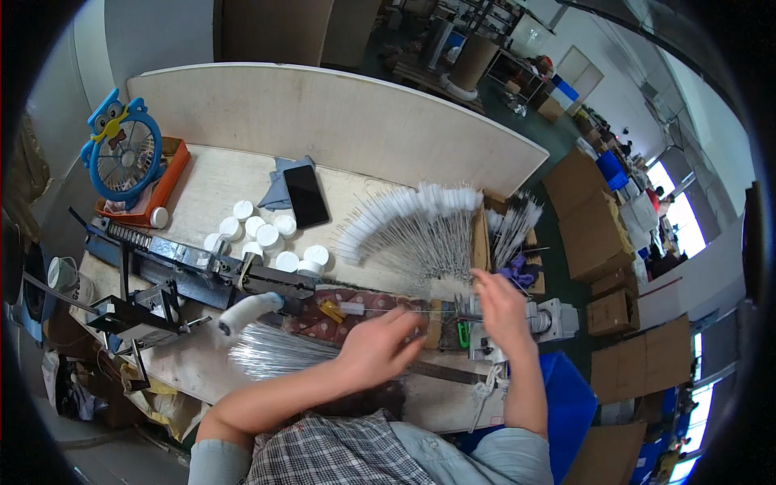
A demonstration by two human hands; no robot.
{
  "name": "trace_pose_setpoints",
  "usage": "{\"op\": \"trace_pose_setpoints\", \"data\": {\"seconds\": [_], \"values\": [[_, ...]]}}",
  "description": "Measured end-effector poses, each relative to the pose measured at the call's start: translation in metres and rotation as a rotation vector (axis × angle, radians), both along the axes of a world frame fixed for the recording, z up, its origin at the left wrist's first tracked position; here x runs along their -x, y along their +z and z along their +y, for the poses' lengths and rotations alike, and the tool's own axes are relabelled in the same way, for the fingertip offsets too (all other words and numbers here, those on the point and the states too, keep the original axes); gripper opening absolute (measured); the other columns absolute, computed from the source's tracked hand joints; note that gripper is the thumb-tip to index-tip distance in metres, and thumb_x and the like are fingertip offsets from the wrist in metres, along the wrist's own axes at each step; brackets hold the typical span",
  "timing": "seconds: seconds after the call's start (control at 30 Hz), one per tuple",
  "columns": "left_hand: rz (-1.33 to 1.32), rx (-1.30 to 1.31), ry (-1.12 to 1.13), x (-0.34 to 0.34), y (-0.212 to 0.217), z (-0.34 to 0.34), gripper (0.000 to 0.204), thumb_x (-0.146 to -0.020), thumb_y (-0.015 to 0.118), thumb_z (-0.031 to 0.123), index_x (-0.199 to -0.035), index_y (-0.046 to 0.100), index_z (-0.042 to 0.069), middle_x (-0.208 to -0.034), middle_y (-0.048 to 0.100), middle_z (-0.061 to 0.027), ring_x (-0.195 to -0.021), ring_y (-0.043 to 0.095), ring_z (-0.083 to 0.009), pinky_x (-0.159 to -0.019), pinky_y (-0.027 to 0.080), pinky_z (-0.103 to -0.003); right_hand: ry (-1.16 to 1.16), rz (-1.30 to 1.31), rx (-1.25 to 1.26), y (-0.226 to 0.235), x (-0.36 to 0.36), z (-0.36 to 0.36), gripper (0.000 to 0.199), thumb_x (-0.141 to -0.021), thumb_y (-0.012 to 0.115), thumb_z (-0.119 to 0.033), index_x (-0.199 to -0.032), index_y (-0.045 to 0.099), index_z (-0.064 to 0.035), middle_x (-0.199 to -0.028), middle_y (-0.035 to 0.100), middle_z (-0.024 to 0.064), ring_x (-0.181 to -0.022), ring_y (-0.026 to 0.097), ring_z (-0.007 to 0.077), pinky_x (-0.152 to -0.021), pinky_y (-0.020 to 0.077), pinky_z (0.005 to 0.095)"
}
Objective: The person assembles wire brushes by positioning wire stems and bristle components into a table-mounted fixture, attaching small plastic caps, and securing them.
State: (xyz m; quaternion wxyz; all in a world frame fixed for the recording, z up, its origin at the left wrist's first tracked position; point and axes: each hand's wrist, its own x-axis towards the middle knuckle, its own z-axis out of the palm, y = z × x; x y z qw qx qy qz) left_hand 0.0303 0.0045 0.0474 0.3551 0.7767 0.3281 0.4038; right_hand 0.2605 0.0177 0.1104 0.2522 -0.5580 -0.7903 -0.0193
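Note:
My left hand (381,345) is over the middle of the bench, its fingers curled in. Whether it grips the thin wire beside it cannot be made out. That wire belongs to a small brush with a white bristle head (352,308), lying next to a yellow piece (330,311) on a dotted dark red cloth (307,325). My right hand (503,311) is raised at the small machine (551,320) on the right. Its thumb and fingers are pinched together near the wire ends of a fanned pile of white-tipped wire brushes (412,222); what they hold is too small to name.
A long black metal fixture (186,263) spans the left side. Behind it are white round caps (269,236), a black phone (306,196) and a blue fan (127,158) in an orange tray (171,182). Bare wires (279,353) lie nearer me. A blue bin (568,404) stands at right.

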Motion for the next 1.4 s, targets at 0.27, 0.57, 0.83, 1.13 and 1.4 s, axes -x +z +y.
{"op": "trace_pose_setpoints", "data": {"seconds": [0.27,0.57,0.83,1.13,1.4], "values": [[0.566,-0.425,0.057,-0.065,-0.038,0.053,0.020,-0.078,0.061,0.018,-0.097,0.056,0.011,-0.083,0.058,-0.0034,-0.081,0.064,-0.0237,-0.066,0.047,-0.038,0.083,0.217,0.171,-0.044,-0.006,0.016,0.024,-0.086,0.058,-0.001,-0.110,0.059,-0.0030,-0.094,0.065,0.0188,-0.084,0.064,0.0374,-0.070,0.0510,0.0427],[0.366,-0.416,0.104,-0.031,-0.052,0.040,0.034,-0.081,0.065,0.017,-0.114,0.062,0.012,-0.097,0.064,-0.0073,-0.090,0.064,-0.0242,-0.077,0.048,-0.037,0.210,0.109,0.334,-0.031,-0.017,0.016,0.009,-0.075,0.072,-0.015,-0.080,0.074,-0.0076,-0.074,0.067,0.0093,-0.073,0.061,0.0256,-0.068,0.0501,0.0354],[-0.404,0.953,0.239,0.049,-0.065,-0.040,0.023,-0.092,0.063,0.018,-0.107,0.065,0.002,-0.096,0.067,-0.0045,-0.081,0.062,-0.0143,-0.073,0.050,-0.028,0.663,0.179,0.175,-0.042,0.092,0.058,0.012,-0.073,0.072,-0.016,-0.080,0.073,-0.0068,-0.074,0.066,0.0076,-0.076,0.060,0.0253,-0.070,0.0502,0.0366],[-1.301,1.355,0.569,0.135,-0.073,-0.029,0.041,-0.097,0.045,0.045,-0.080,0.065,0.013,-0.065,0.057,0.0022,-0.059,0.050,-0.0131,-0.057,0.041,-0.029,0.559,0.158,0.241,-0.054,0.159,0.061,0.010,-0.072,0.071,-0.014,-0.078,0.072,-0.0065,-0.076,0.067,0.0072,-0.083,0.059,0.0272,-0.075,0.0495,0.0381],[-0.455,0.799,0.426,0.093,-0.044,-0.022,0.056,-0.087,0.058,0.055,-0.075,0.070,0.002,-0.064,0.065,-0.0078,-0.057,0.062,-0.0205,-0.059,0.050,-0.035,0.413,0.013,0.272,-0.044,0.176,0.057,0.008,-0.070,0.071,-0.015,-0.072,0.071,-0.0074,-0.077,0.068,0.0057,-0.083,0.060,0.0260,-0.072,0.0504,0.0387]]}}
